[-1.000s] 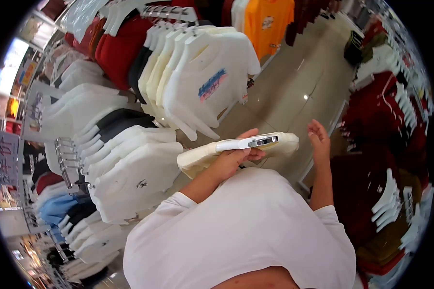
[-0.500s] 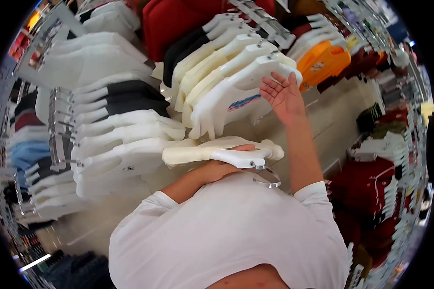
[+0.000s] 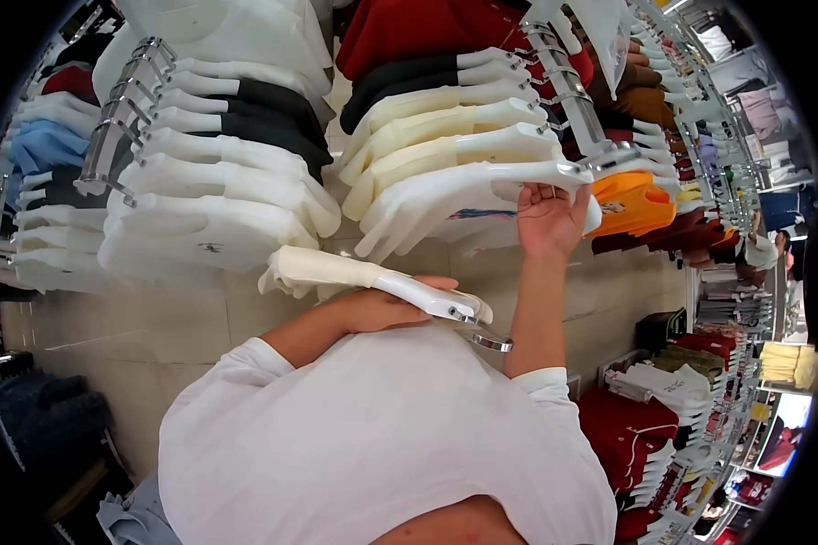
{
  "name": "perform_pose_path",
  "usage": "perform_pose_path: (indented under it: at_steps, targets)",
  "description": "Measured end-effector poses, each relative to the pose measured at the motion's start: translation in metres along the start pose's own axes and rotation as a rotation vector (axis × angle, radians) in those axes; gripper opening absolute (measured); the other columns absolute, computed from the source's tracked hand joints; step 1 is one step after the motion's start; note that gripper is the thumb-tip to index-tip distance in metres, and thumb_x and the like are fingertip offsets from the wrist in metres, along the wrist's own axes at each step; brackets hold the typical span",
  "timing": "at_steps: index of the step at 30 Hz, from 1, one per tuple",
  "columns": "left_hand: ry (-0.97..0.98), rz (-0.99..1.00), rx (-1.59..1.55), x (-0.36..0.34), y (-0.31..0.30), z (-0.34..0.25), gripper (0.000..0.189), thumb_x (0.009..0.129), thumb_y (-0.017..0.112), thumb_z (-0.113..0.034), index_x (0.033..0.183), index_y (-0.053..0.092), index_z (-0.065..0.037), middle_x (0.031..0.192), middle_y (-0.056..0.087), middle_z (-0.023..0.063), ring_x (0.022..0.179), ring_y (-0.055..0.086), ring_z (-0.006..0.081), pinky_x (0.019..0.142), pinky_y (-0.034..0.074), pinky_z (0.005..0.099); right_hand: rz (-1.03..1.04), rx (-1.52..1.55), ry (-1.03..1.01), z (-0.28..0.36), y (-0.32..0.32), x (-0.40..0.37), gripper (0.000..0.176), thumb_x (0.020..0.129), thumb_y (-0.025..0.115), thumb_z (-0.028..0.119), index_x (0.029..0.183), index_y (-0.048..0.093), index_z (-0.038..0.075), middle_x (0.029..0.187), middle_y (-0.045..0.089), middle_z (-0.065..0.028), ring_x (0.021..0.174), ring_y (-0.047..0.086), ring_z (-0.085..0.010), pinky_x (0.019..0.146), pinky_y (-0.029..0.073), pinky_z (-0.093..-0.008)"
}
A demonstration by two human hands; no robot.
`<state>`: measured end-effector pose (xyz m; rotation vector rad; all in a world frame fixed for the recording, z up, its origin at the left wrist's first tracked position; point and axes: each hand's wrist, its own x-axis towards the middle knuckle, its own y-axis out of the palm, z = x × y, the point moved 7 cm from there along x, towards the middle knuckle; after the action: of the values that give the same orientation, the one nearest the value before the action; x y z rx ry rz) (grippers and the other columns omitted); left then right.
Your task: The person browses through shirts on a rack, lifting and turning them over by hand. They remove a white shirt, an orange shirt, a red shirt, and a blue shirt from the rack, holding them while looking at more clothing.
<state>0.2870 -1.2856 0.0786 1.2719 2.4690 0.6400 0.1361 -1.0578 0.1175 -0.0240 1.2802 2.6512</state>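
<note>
My left hand (image 3: 386,309) is closed around a white hanger (image 3: 418,292) in front of my chest. A folded cream T-shirt (image 3: 323,270) hangs from it, and its metal hook (image 3: 491,343) points right. Further forward, my right hand (image 3: 550,222) reaches to the front garment on the right rack, a white T-shirt (image 3: 432,204) with a blue and pink print. The fingers of that hand curl at the neck of its white hanger (image 3: 527,173), with the thumb on the right; the fingertips are partly hidden behind the hanger.
Cream and black shirts hang behind the white one on a metal rail (image 3: 577,100). On the left, another rail (image 3: 123,118) carries white and black shirts. An orange shirt (image 3: 634,204) hangs at the right. Tiled floor (image 3: 200,318) shows between the racks.
My right hand has gone from spread fingers in front of the white T-shirt to curling at its hanger. My left hand still holds the cream T-shirt's hanger, now tilted. The view has shifted.
</note>
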Motion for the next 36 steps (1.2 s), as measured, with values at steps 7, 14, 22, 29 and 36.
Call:
perform_pose_path:
  at_steps: [7, 14, 22, 29, 36]
  targets:
    - [0.003, -0.068, -0.085, 0.040, 0.018, 0.003, 0.046, 0.098, 0.056, -0.011, 0.143, 0.046, -0.008, 0.131, 0.057, 0.0067, 0.119, 0.056, 0.0169, 0.102, 0.047, 0.0324, -0.048, 0.164, -0.218, 0.106, -0.059, -0.020, 0.060, 0.085, 0.068, 0.053, 0.117, 0.059, 0.003, 0.114, 0.067, -0.0134, 0.103, 0.065, -0.0240, 0.082, 0.056, -0.0354]
    - [0.055, -0.180, -0.076, 0.091, 0.023, 0.002, 0.045, 0.098, 0.059, -0.018, 0.139, 0.049, -0.003, 0.125, 0.061, 0.0110, 0.110, 0.062, 0.0216, 0.099, 0.050, 0.0368, -0.261, 0.119, -0.505, 0.232, -0.173, -0.094, 0.050, 0.083, 0.067, 0.057, 0.100, 0.065, 0.010, 0.096, 0.070, -0.0118, 0.088, 0.065, -0.0234, 0.080, 0.055, -0.0389]
    - [0.284, -0.241, -0.055, 0.147, 0.020, -0.055, 0.038, 0.101, 0.045, -0.020, 0.132, 0.048, 0.000, 0.124, 0.061, 0.0157, 0.108, 0.064, 0.0294, 0.098, 0.050, 0.0430, -0.071, 0.283, -0.644, 0.315, -0.226, -0.162, 0.060, 0.085, 0.062, 0.056, 0.091, 0.057, -0.003, 0.093, 0.057, -0.0133, 0.089, 0.053, -0.0293, 0.076, 0.047, -0.0377]
    - [0.364, -0.302, -0.081, 0.187, -0.005, -0.081, 0.042, 0.101, 0.047, -0.030, 0.130, 0.051, 0.000, 0.118, 0.064, 0.0170, 0.106, 0.064, 0.0300, 0.097, 0.050, 0.0444, -0.222, 0.291, -0.696, 0.321, -0.267, -0.203, 0.048, 0.090, 0.060, 0.046, 0.101, 0.059, -0.001, 0.096, 0.060, -0.0134, 0.086, 0.052, -0.0273, 0.076, 0.044, -0.0374]
    - [0.338, -0.395, -0.143, 0.193, -0.030, -0.066, 0.045, 0.102, 0.041, -0.031, 0.135, 0.046, 0.000, 0.123, 0.062, 0.0186, 0.109, 0.063, 0.0331, 0.098, 0.048, 0.0465, -0.279, 0.295, -0.653, 0.316, -0.297, -0.221, 0.047, 0.088, 0.062, 0.047, 0.099, 0.056, 0.001, 0.093, 0.056, -0.0101, 0.079, 0.048, -0.0234, 0.070, 0.041, -0.0346]
